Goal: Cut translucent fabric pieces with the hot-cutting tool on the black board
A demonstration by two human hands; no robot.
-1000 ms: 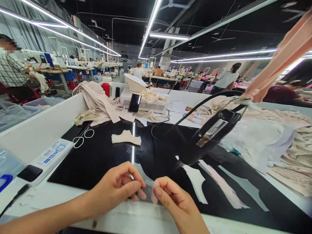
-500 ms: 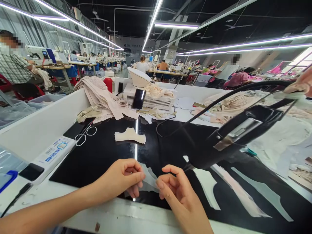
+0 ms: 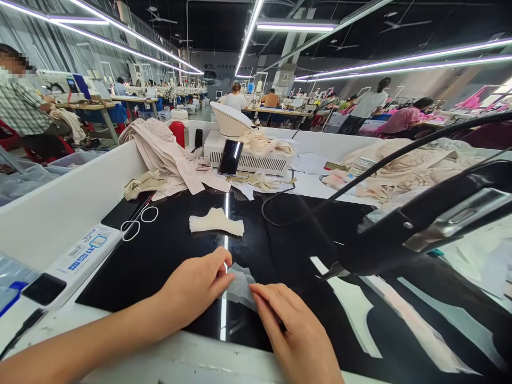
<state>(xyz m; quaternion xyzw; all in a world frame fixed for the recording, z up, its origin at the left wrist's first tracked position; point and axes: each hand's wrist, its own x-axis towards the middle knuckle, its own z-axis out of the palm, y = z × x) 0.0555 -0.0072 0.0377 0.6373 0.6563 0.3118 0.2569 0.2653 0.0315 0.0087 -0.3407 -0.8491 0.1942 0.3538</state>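
Note:
Between my hands a small sheer white piece (image 3: 241, 287) is spread just above or on the glossy black surface (image 3: 168, 266). My left hand (image 3: 198, 285) pinches its left edge with thumb and curled fingers. At the right edge, my right hand (image 3: 294, 320) has thumb and fingertips pressed together on it. Beyond them lies a cream padded piece (image 3: 216, 222) with a notched outline. To the right are a pale cut piece (image 3: 352, 309), a pinkish strip (image 3: 420, 325) and a sheer curved strip (image 3: 452, 314). A black device (image 3: 416, 229) with a metal plate hangs over these pieces.
Beige fabric strips (image 3: 168, 154) lie at the back left, near a phone (image 3: 231, 157) and a white vented box (image 3: 256, 160). More fabric (image 3: 408, 165) is piled back right. A white box with blue print (image 3: 86, 256) sits left. People work at machines beyond.
Both hands have closed their fingers onto the sheer piece; the right hand's raised index finger has come down. The black device has shifted right, and the hand at the far right has left view.

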